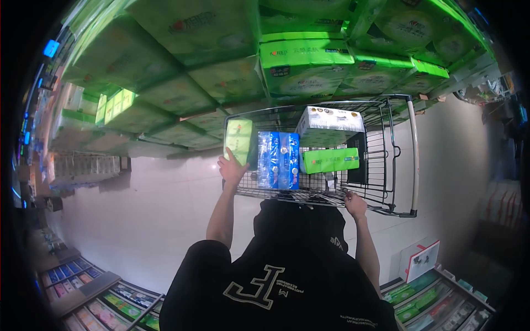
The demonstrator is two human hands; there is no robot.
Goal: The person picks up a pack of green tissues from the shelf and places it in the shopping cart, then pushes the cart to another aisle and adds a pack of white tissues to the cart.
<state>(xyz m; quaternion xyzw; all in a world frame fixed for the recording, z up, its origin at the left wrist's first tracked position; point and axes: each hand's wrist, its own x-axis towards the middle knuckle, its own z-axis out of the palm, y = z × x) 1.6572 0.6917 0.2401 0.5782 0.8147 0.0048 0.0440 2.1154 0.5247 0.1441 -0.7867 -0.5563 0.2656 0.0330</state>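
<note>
A wire shopping cart stands across in front of me, its handle bar at the right. My left hand lies with fingers apart against the lower part of a light green pack at the cart's left end. Beside that pack are blue-and-clear wrapped packs. Further right in the cart lie a green tissue pack and, above it, a white-topped pack. My right hand is closed on the cart's near rim, right of the middle.
Large green wrapped packs are stacked beyond the cart. Pale floor extends to the left. Shelves with colourful packages stand at the lower left, and more shelves at the lower right, near a red-edged white sign.
</note>
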